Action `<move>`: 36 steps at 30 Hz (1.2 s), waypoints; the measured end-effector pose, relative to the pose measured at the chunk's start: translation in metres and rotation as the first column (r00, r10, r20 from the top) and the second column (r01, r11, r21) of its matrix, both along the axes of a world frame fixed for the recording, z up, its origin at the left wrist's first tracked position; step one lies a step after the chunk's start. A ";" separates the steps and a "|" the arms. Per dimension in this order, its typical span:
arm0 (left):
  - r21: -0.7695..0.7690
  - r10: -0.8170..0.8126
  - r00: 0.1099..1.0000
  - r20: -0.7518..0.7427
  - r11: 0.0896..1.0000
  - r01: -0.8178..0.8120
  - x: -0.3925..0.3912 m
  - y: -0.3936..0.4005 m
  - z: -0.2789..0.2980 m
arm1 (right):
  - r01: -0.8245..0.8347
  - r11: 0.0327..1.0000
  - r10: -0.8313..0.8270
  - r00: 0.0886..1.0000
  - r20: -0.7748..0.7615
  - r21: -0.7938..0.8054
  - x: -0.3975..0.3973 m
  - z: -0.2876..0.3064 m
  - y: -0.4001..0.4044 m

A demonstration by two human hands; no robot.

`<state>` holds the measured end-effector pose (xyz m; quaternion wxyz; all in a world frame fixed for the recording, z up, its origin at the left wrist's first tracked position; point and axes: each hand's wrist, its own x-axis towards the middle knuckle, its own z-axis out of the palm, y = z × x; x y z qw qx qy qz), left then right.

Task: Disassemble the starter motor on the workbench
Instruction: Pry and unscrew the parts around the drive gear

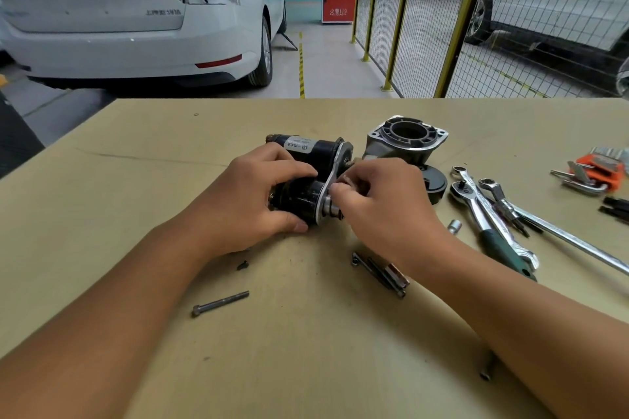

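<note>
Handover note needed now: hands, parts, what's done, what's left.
Left hand grips the black starter motor body on the tan workbench. Right hand pinches at the silver shaft end.
Done: grey aluminium nose housing is off, standing behind; long dark bolts and one bolt lie loose in front.
Left: mounting plate and internals. Green-handled ratchet lies on the right.

Workbench [136, 180] with starter motor [306, 177], tools [493, 214]

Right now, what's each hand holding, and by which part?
The left hand grips the starter motor round its black body. The right hand pinches a part at the shaft end by the silver plate; which part cannot be told.
</note>
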<state>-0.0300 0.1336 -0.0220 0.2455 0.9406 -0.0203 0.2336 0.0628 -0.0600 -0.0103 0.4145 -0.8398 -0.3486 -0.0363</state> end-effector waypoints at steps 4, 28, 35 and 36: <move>-0.013 -0.003 1.000 -0.002 1.000 0.003 0.001 0.000 -0.001 | -0.021 0.994 0.026 0.998 0.051 -0.105 0.002 0.001 0.005; -0.052 -0.024 1.000 -0.014 0.998 0.024 0.000 0.003 -0.001 | -0.095 0.989 0.104 0.992 0.074 -0.113 0.008 0.002 0.000; -0.054 -0.035 0.999 -0.015 0.998 0.034 0.000 0.007 -0.002 | -0.197 0.980 0.196 0.980 -0.021 -0.042 0.023 0.003 -0.021; -0.055 -0.037 0.999 -0.014 0.998 0.036 0.000 0.007 -0.002 | -0.194 0.981 0.193 0.981 -0.031 -0.019 0.024 0.001 -0.021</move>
